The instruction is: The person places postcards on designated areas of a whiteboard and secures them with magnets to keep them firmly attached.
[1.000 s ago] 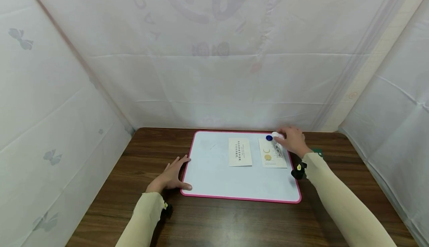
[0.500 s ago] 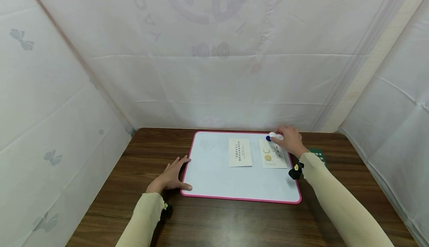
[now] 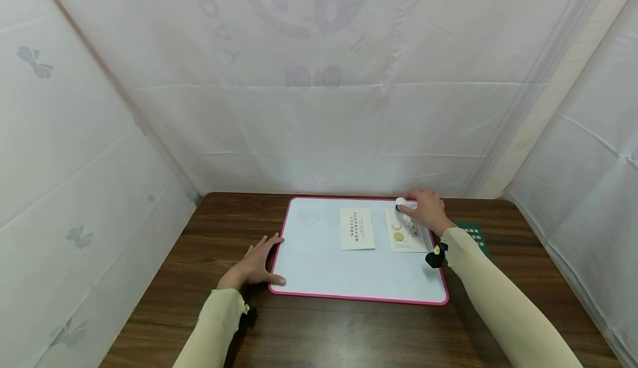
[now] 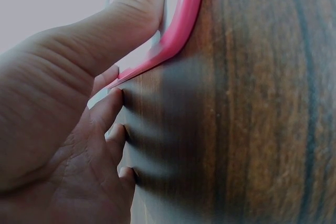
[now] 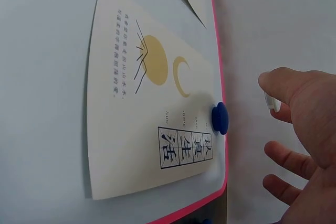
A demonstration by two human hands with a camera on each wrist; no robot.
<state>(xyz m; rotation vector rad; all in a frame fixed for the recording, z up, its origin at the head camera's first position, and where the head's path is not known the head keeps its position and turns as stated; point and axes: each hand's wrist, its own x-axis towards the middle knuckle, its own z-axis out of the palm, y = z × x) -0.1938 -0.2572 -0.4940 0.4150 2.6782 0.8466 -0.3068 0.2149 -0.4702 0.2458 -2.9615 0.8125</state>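
My left hand (image 3: pixel 253 265) lies with spread fingers at the left edge of a pink-rimmed whiteboard (image 3: pixel 319 271). In the left wrist view its thumb (image 4: pixel 126 19) rests on the board near the corner, with fingertips by the wood. At the board's upper right, my right hand (image 3: pixel 427 211) pinches a white round magnet (image 5: pixel 271 101) between thumb and index finger, raised off the surface. Beneath it in the head view, a blue magnet (image 5: pixel 220 118) sits on the top edge of a card (image 5: pixel 128 145) printed with a moon and sun.
A second card (image 3: pixel 357 229) with printed characters lies left of the first. Partly under the right forearm, a green card (image 3: pixel 472 235) is on the wooden table (image 3: pixel 319 332). White cloth (image 3: pixel 319 135) hangs behind the board.
My right hand has moved slightly left with the white magnet, which now overlaps the blue one in the head view. More of the green card shows. The left hand stays put.
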